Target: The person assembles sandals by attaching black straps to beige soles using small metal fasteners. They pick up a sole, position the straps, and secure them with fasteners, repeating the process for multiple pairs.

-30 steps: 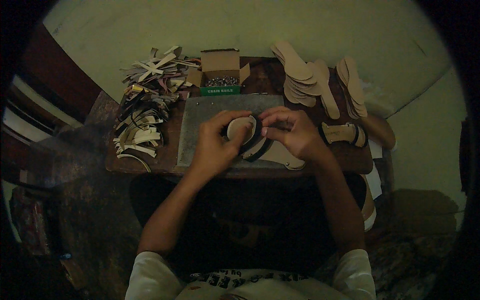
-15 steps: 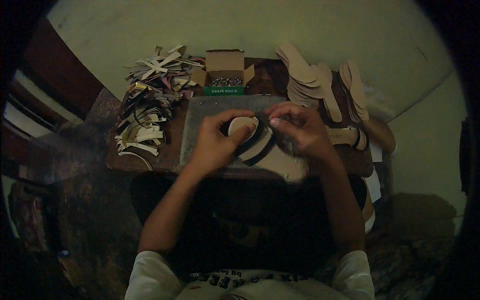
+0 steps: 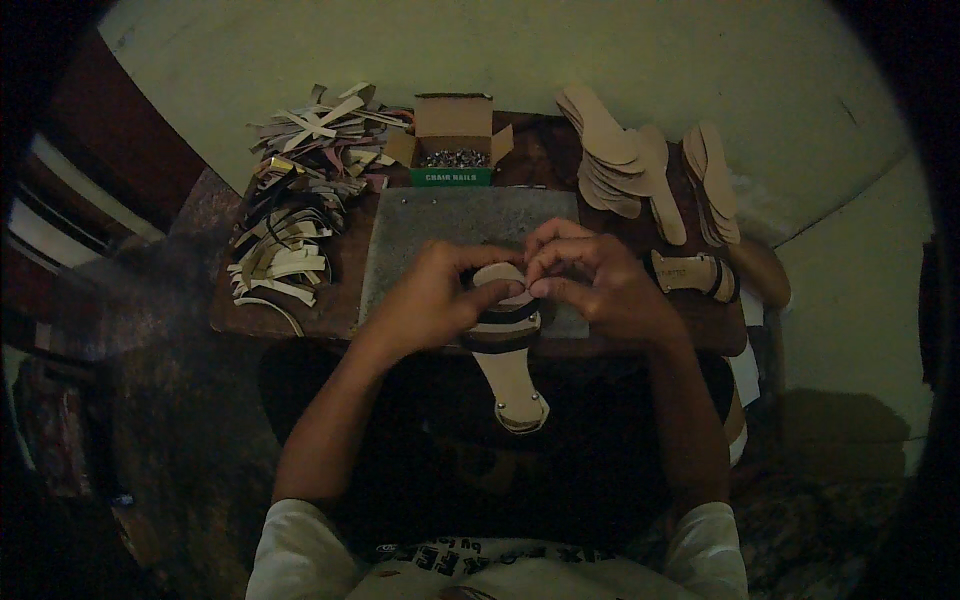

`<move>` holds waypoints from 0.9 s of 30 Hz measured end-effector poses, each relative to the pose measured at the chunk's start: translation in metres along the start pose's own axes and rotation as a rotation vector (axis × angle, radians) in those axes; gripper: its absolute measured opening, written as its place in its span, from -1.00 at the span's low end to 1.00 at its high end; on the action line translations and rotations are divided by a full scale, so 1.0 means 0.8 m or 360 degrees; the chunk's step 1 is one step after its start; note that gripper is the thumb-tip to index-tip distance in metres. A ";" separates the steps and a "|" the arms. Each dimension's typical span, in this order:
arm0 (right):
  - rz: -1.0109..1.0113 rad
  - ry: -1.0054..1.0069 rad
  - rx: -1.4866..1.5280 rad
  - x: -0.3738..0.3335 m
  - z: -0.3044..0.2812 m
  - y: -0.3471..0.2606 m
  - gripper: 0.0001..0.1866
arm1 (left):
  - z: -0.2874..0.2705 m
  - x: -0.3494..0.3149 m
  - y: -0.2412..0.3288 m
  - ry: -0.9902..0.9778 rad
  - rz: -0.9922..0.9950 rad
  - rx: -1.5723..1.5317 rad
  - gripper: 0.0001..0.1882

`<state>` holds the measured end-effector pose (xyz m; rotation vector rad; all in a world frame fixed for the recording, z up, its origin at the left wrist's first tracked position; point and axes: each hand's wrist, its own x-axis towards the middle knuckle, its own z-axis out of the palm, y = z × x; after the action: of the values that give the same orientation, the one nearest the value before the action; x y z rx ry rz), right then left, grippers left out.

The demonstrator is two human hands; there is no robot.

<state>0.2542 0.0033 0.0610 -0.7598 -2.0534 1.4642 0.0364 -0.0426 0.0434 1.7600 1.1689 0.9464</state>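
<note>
Dim pale wall (image 3: 760, 60) behind table (image 3: 345, 270) w/ grey slab (image 3: 440, 220); L hand (image 3: 430, 300) clamped on sandal (image 3: 510, 375), R hand (image 3: 605, 280) @ its edge, grip unclear

Passage over grey slab (image 3: 410, 222), box (image 3: 452, 177) beyond

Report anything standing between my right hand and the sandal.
Nothing visible is in between: the right hand has its fingertips at the upper right edge of the sandal, beside the thumb of the left hand. Whether they pinch something small is unclear.
</note>
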 end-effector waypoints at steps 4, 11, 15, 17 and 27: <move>0.0014 -0.0048 -0.0072 0.001 -0.003 0.011 -0.92 | 0.004 0.000 0.000 0.0006 0.0000 0.0027 -0.72; 0.0208 -0.0183 0.0012 0.002 -0.010 0.025 -0.88 | 0.006 -0.001 0.012 -0.0007 0.0095 0.0241 -0.71; 0.0168 -0.0196 -0.0023 0.002 -0.015 0.037 -0.83 | 0.012 -0.002 0.015 0.0025 0.0174 0.0285 -0.70; 0.0170 -0.0214 -0.0053 0.003 -0.015 0.037 -0.84 | 0.015 -0.002 0.007 0.0039 0.0186 0.0255 -0.74; 0.0054 -0.0358 -0.0296 0.007 -0.017 0.029 -0.85 | 0.017 -0.004 0.003 -0.0080 0.0144 0.0266 -0.71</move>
<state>0.2630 0.0223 0.0437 -0.7326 -2.3834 1.4471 0.0485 -0.0487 0.0394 1.9728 1.1728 0.8724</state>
